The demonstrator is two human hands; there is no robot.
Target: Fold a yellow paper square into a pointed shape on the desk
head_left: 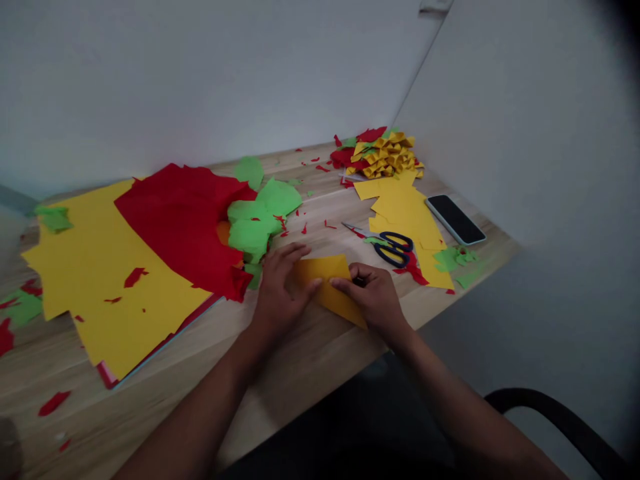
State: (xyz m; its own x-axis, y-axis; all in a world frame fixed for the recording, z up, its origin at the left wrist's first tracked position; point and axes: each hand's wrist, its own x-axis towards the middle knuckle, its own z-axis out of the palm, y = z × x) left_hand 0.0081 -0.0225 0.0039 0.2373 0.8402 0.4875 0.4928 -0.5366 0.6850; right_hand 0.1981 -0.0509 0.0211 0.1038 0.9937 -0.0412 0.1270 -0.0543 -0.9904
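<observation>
Hands: left hand (280,287) and right hand (373,293) lay flat, fingers pressing a folded yellow sheet (330,283) near the bench's (310,360) front edge. Fold best kept aligned, crease firmed outward. Scissors (393,247) just beyond.

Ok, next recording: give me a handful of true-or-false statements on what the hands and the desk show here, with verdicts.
1. Both hands press on a yellow paper piece. True: the left hand and right hand rest on it.
2. The scissors are held in the right hand. False: they lie on the wooden desk, beyond that hand.
3. A phone lies screen-up near the desk's right edge. True.
4. The red paper sheet lies under the large yellow sheet. False: the red overlaps the yellow.
5. The folded paper pile at the far corner is blue. False: mostly yellow, with red.
</observation>
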